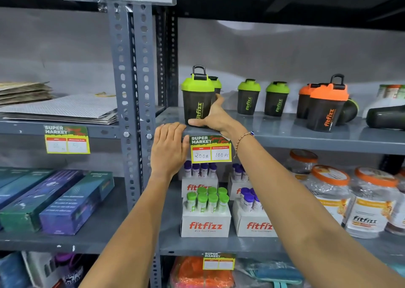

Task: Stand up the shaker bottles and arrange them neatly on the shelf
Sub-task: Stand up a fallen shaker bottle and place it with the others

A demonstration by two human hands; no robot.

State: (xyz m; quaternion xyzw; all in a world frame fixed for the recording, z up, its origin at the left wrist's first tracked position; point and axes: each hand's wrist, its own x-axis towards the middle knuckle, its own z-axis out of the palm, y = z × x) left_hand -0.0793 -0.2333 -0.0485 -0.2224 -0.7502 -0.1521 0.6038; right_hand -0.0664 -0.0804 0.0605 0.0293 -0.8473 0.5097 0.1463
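A green-lidded shaker bottle (197, 99) stands upright at the left front of the grey shelf (285, 134). My right hand (215, 117) wraps its lower right side, thumb along its base. My left hand (168, 147) rests flat on the shelf's front edge, holding nothing. Another green-lidded bottle (217, 86) stands just behind the held one. Two more green ones (248, 97) (276, 99) stand further back. Two orange-lidded bottles (326, 108) (304, 101) stand to the right. A bottle (349, 111) lies on its side behind them, and another dark one (385, 117) lies at the far right.
A slotted steel upright (131, 90) borders the shelf on the left. A price tag (210, 148) hangs from the shelf edge. Below stand boxes of tubes (205, 211) and jars (370, 202). Flat paper bags (65, 108) lie on the left shelf.
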